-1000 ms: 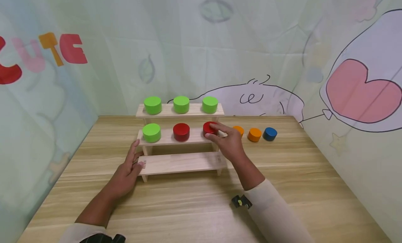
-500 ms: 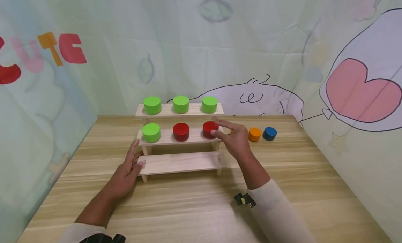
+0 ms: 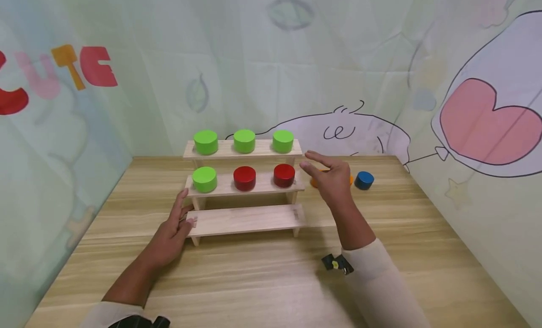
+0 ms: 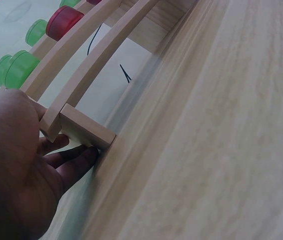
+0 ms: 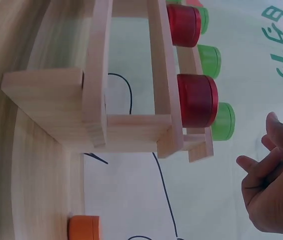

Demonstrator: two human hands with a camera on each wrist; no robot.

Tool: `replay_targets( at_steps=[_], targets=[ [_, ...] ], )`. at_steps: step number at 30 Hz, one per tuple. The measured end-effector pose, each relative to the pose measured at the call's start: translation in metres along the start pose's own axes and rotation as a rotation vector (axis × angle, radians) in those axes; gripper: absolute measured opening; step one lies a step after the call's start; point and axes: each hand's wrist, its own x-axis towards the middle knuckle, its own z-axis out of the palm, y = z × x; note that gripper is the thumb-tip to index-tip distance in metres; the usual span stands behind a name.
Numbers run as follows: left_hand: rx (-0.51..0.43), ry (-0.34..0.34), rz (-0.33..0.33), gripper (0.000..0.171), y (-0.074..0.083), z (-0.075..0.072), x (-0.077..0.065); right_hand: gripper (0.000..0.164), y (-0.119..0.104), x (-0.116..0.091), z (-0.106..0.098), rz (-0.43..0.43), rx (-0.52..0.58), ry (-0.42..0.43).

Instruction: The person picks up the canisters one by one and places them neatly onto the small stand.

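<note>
A three-tier wooden display stand [image 3: 247, 220] stands on the table. My left hand [image 3: 168, 239] grips its left end, thumb on the lowest shelf; in the left wrist view the fingers [image 4: 76, 165] lie against the end leg. Two red round blocks [image 3: 284, 175] sit at the middle and right of the middle shelf, with a green round block [image 3: 204, 179] at its left. Three more green blocks [image 3: 244, 141] line the top shelf. My right hand [image 3: 336, 183] hovers right of the stand, thumb and forefinger apart, holding nothing. It partly hides two orange round blocks [image 5: 84, 228].
A blue round block [image 3: 364, 180] lies on the wooden table [image 3: 254, 285], right of the orange ones. Printed fabric walls [image 3: 161, 74] enclose the table at the back and sides.
My right hand has let go of the right red block on the middle shelf and drawn away to the right. The left hand and stand keep their place.
</note>
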Motion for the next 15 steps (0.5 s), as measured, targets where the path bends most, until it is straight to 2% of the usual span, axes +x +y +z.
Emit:
replay_targets(
  at_steps=[6, 15],
  targets=[
    [0.004, 0.005, 0.005, 0.079, 0.0, -0.002, 0.0, 0.039, -0.001, 0.01, -0.006, -0.014, 0.041, 0.056],
    [0.014, 0.011, 0.023, 0.078, -0.001, -0.001, -0.001, 0.043, 0.017, 0.029, -0.012, -0.025, 0.001, 0.126]
  ],
)
